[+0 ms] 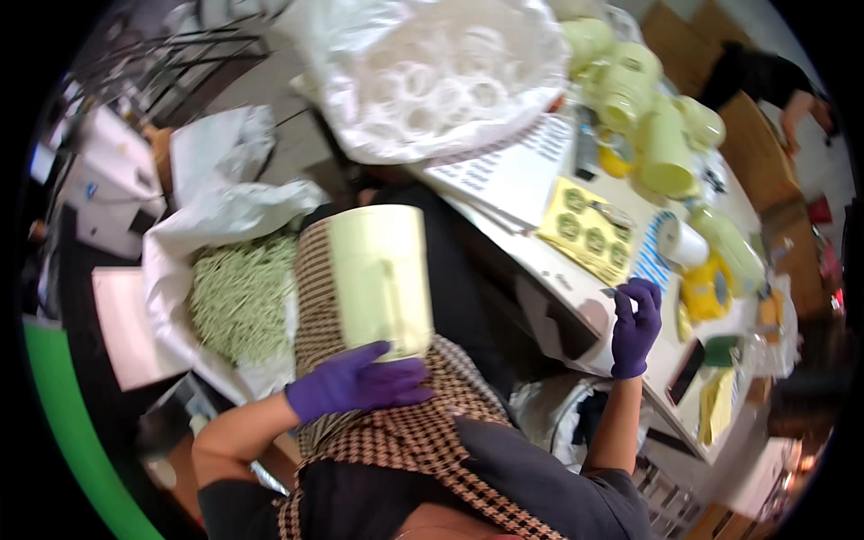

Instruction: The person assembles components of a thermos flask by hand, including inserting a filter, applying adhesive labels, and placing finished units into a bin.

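A pale yellow cylindrical container [382, 279] rests on my lap, over the checked apron [400, 450]. My left hand [364, 385], in a purple glove, grips its near end, with the thumb on its side and the fingers beneath. Off to the right, my purple-gloved right hand [636, 328] is raised by the table edge with its fingers curled into a pinch. Whatever it may hold is too small to make out. Just beyond that hand lies a yellow sheet of round green stickers [583, 241].
Clear plastic rings fill a white bag [346, 117] ahead. On the left, a white sack [166, 279] holds pale green shredded filler [241, 297]. The table [558, 288] carries printed papers [513, 171], yellow-green bottles [664, 148], a yellow tape roll [706, 286] and a phone [687, 371]. Another person [765, 76] is far right.
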A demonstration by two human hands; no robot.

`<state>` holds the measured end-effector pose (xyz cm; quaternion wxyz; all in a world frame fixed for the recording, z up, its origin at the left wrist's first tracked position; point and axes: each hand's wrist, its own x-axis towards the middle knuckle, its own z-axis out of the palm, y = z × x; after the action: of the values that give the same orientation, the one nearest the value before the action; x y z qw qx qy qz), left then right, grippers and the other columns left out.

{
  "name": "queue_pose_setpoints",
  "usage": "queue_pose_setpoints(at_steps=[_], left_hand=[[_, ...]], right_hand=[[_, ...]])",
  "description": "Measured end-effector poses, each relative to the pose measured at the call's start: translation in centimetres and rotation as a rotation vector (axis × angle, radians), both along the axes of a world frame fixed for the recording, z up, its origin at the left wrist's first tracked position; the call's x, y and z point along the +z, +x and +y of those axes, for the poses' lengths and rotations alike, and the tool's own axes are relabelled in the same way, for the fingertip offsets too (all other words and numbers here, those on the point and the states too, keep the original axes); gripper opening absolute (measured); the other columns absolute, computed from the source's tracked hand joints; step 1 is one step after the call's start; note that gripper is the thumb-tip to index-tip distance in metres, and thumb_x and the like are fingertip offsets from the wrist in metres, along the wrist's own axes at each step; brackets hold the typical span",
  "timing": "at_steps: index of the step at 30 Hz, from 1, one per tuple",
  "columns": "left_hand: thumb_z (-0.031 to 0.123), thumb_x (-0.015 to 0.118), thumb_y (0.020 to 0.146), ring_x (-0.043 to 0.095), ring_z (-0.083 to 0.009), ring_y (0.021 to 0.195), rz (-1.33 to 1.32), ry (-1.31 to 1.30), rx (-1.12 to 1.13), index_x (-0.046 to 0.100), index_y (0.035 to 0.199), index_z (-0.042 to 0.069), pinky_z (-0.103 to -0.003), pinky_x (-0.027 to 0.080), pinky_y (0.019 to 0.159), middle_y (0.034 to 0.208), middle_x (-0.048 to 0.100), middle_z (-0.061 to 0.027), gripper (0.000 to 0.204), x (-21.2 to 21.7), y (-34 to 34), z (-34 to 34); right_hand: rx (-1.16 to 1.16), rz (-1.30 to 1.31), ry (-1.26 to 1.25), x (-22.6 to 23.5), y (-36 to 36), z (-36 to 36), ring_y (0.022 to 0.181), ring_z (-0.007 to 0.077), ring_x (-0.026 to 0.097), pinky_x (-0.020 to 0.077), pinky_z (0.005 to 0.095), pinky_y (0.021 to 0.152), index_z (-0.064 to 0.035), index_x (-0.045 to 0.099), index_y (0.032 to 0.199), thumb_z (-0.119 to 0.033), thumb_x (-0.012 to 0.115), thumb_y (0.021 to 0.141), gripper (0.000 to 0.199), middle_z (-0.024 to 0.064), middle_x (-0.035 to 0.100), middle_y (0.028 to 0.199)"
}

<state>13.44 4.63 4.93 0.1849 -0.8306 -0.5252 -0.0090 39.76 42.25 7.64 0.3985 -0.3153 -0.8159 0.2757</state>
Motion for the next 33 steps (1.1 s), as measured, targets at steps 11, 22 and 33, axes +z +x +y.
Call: queue_pose_setpoints(at_steps=[11,22,33], left_hand=[[0.016,0.057,0.094,0.055,-0.0094,0.131,-0.112,0.027,0.038,0.042,0.151,0.032,-0.039,0.032,0.121,0.139,0.059,0.0082,0.061,-1.2,0.2,-0.3],[0.017,0.055,0.097,0.059,-0.0117,0.13,-0.308,-0.036,-0.008,0.052,0.144,0.029,-0.037,0.043,0.112,0.137,0.063,0.0047,0.049,0.6,-0.8,-0.5],[0.027,0.086,0.075,0.062,-0.0364,0.122,-1.806,0.328,0.335,0.072,0.095,0.007,-0.049,0.05,0.105,0.137,0.061,-0.0234,0.032,16.6,-7.2,-1.8]], right_hand=[[0.91,-0.248,-0.407,2.7,-26.8,-10.1,0.09,0.025,0.06,0.0489,0.0357,0.082,0.0016,0.07,0.094,-0.016,0.069,0.094,0.017,0.0125,0.064,0.091],[0.715,-0.276,-0.273,0.8,-27.3,-11.7,0.082,0.0192,0.059,0.0503,0.036,0.074,-0.003,0.065,0.097,-0.023,0.084,0.083,0.031,0.0089,0.058,0.087],[0.434,0.05,-0.017,0.6,-14.6,-6.3,0.088,0.0248,0.063,0.0532,0.0344,0.081,-0.0049,0.067,0.116,-0.009,0.077,0.086,0.032,0.0118,0.065,0.104]])
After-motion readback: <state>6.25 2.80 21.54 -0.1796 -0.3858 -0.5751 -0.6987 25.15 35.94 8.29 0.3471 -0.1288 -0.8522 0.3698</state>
